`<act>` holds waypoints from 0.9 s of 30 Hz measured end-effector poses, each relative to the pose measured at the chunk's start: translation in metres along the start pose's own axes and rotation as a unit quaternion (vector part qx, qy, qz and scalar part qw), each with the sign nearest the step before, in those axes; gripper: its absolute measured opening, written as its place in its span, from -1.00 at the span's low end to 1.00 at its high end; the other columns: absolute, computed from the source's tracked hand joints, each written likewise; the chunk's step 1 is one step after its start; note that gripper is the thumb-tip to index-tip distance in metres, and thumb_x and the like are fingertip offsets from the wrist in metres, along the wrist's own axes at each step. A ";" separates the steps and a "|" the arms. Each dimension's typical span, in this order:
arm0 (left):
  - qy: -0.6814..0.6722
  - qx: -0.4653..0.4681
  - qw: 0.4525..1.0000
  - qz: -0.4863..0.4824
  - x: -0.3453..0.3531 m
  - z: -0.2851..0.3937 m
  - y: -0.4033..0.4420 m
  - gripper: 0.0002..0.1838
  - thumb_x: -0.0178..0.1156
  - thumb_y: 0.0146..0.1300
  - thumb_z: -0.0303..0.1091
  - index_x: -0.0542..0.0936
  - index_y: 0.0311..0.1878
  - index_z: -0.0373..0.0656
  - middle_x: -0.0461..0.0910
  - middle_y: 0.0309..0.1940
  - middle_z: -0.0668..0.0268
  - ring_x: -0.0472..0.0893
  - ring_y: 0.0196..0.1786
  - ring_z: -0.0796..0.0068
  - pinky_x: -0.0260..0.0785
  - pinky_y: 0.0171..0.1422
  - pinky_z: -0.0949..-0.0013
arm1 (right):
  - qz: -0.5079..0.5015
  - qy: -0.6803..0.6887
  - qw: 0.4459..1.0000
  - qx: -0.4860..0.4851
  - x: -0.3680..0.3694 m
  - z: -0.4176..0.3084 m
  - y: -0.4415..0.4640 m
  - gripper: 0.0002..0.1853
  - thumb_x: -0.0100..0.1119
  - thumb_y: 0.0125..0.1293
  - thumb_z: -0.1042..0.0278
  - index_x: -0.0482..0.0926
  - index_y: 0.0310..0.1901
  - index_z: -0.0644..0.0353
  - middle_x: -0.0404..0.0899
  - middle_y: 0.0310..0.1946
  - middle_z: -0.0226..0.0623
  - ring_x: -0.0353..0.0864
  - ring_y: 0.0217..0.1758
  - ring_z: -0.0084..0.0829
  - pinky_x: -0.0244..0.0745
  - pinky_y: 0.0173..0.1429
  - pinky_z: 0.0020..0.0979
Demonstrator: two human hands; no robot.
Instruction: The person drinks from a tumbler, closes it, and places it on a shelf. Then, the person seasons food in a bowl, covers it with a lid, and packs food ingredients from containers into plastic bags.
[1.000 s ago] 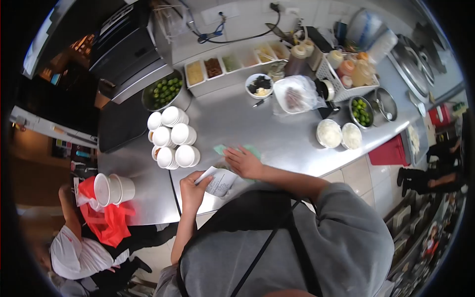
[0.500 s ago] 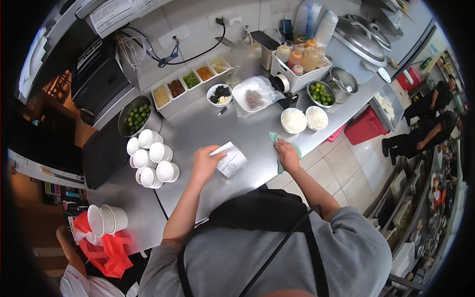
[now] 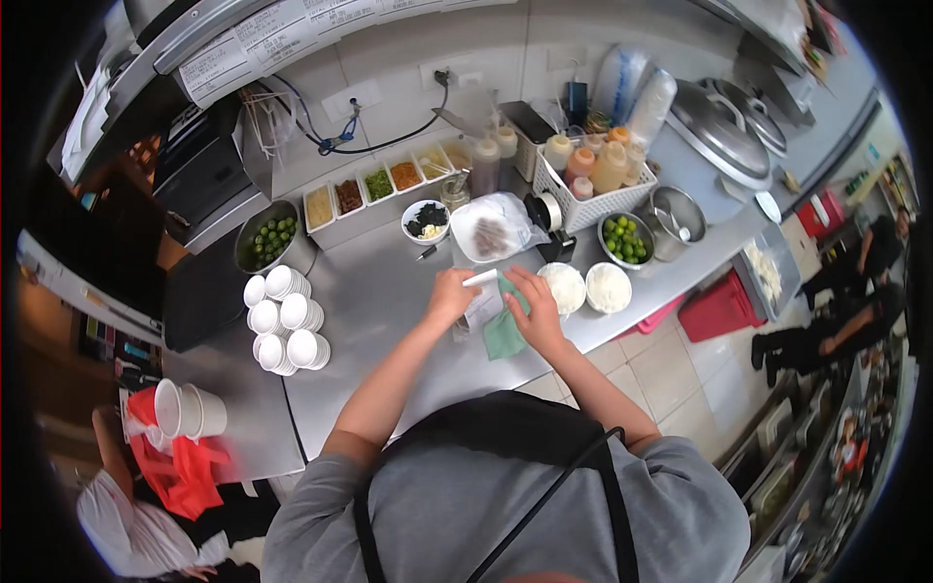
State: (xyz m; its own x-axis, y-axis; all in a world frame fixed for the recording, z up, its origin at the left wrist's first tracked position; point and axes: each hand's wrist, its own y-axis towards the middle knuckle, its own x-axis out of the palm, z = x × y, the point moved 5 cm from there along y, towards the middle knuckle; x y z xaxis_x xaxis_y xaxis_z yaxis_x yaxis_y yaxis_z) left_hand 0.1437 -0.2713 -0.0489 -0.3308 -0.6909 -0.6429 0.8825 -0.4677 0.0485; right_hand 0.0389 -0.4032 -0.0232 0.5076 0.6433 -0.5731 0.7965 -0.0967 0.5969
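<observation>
We see our left hand [image 3: 449, 297] pinching a curled white paper [image 3: 481, 309] over the middle of the metal counter [image 3: 374, 282]. Our right hand [image 3: 535, 306], fingers parted, touches a green cloth [image 3: 504, 337] just right of the paper; whether it grips, we cannot tell. Two white bowls [image 3: 609, 308] stand near its right.

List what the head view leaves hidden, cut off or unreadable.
In the head view:
- White printed paper slip: wording, too small and blurred.
- Green cloth: partly hidden beneath the bare right hand.
- Clear plastic bag: brownish contents, obscured by the plastic.
- Co-worker's white shirt: cut off by the picture's dark lower-left edge.
</observation>
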 end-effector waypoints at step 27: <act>0.080 -0.359 0.559 0.743 -0.066 0.209 -0.578 -0.74 0.17 0.16 -0.27 0.56 -0.15 -0.22 0.54 -0.26 0.29 0.52 -0.14 0.54 0.38 -0.03 0.42 | -0.472 0.497 0.665 -0.297 0.080 -0.192 -0.125 -0.78 0.04 0.10 0.61 0.52 -0.17 0.35 0.51 -0.24 -0.13 0.50 -0.19 -0.24 0.38 -0.05 -0.34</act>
State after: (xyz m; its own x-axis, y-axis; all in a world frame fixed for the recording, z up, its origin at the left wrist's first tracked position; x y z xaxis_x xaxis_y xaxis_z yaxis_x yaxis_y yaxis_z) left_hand -0.4146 -0.0709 0.1249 0.9292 0.0626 -0.3642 0.0689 0.9390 0.3370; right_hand -0.0833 -0.1940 -0.0365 -0.8298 0.4168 -0.3712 0.1856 0.8333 0.5208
